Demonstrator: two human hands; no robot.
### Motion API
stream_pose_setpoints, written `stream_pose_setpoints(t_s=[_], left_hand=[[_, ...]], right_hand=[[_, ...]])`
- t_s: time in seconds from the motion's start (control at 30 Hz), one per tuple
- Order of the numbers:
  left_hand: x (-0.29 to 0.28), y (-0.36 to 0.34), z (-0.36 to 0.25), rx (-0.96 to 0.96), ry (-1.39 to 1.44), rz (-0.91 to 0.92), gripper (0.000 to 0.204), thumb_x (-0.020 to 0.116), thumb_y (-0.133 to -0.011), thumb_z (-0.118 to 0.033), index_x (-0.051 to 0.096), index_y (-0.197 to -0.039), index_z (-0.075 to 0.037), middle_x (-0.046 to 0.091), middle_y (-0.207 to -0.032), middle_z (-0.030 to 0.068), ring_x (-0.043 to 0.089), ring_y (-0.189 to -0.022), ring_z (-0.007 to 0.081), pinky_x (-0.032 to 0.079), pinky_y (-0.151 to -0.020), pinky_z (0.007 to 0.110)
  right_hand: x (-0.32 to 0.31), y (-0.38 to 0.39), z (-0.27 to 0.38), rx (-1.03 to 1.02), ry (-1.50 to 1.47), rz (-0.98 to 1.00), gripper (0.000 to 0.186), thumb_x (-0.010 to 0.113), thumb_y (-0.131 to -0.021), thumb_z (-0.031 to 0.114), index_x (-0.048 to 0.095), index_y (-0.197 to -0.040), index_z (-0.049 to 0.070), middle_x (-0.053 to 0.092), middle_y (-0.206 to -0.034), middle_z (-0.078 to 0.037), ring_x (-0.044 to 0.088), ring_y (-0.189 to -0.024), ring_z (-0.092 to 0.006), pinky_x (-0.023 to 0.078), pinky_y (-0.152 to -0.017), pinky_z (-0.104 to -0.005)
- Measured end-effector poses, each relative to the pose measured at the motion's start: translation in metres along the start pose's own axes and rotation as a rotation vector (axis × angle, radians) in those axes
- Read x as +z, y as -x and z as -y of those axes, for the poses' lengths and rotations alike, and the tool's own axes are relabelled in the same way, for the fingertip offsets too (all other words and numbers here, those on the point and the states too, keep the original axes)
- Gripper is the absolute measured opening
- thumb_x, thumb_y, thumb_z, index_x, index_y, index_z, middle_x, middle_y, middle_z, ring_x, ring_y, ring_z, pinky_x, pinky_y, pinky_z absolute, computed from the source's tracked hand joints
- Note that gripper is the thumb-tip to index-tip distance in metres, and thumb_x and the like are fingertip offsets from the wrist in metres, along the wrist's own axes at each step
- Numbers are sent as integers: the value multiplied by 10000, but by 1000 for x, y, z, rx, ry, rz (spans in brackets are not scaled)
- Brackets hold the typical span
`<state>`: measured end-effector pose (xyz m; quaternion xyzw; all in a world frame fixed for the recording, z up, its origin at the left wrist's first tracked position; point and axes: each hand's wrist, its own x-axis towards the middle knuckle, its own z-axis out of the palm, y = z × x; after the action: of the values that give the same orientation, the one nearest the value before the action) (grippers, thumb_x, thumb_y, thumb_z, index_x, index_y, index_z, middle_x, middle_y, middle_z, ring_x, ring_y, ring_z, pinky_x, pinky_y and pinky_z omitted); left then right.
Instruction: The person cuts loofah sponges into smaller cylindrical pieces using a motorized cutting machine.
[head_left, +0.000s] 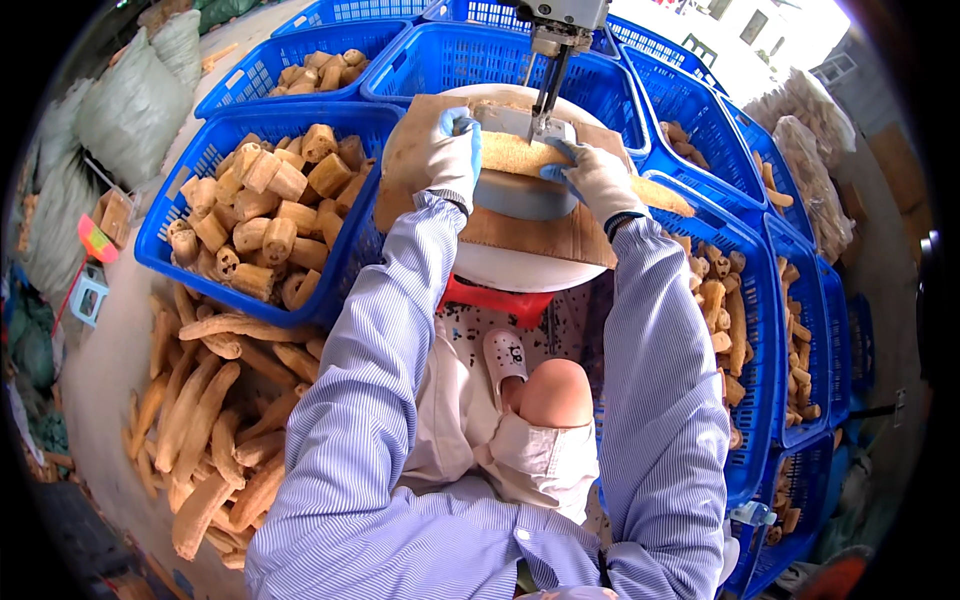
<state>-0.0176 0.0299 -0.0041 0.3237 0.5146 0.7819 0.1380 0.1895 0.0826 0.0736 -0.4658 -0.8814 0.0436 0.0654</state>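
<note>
A long dried loofah [520, 154] lies crosswise beneath the metal head of a machine [560, 45], whose narrow lower part comes down against it. My left hand [453, 160], in a white glove with blue fingertips, is closed at the loofah's left end. My right hand [597, 182], gloved the same way, grips it right of the machine head, and a tapered end sticks out past that hand. Brown cardboard [510, 235] lies below, around a grey rounded machine base [525, 197]. The fingers' undersides are hidden.
A blue basket [150, 245] of short loofah pieces stands at left, above a floor pile of whole loofahs [210, 420]. Another blue basket [755, 470] with pieces sits close to my right arm. More blue baskets stand behind the machine. A red stool [495, 297] is beneath the work surface.
</note>
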Motion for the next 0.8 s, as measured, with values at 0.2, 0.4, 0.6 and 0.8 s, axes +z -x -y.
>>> stream_pose_setpoints(t_s=[0.2, 0.4, 0.6, 0.8], left_hand=[[5, -1, -15, -174, -71, 6, 177, 639, -931, -81, 643, -1106, -61, 607, -824, -24, 548, -706, 65, 471, -641, 236], [2, -16, 1, -235, 168, -53, 212, 619, -935, -55, 593, -1145, -69, 602, -761, -9, 540, -575, 81, 452, -519, 233], [-43, -4, -40, -289, 29, 353, 183, 570, -988, -112, 661, -1130, -42, 720, -910, 101, 685, -833, 169, 535, -779, 277], [-45, 74, -119, -260, -525, 898, 514, 662, -937, -466, 653, -1249, -58, 696, -1065, 73, 607, -1053, 165, 446, -961, 285]], right_hand=[[-9, -1, 5, 88, -44, 8, 516, 697, -836, 539, 725, -1115, 106, 734, -1015, -176, 703, -975, -345, 533, -895, -426], [-9, -12, 3, 107, -35, -5, 482, 667, -874, 466, 680, -1209, 120, 734, -1029, -165, 705, -979, -331, 536, -884, -410], [-9, 36, 0, -137, 77, -5, 611, 741, -844, 359, 538, -1406, 230, 656, -1253, -81, 617, -1178, -273, 419, -1071, -436], [15, 104, 16, -360, 252, -309, 733, 778, -782, 355, 491, -1447, 248, 599, -1309, -26, 528, -1263, -242, 221, -1190, -561]])
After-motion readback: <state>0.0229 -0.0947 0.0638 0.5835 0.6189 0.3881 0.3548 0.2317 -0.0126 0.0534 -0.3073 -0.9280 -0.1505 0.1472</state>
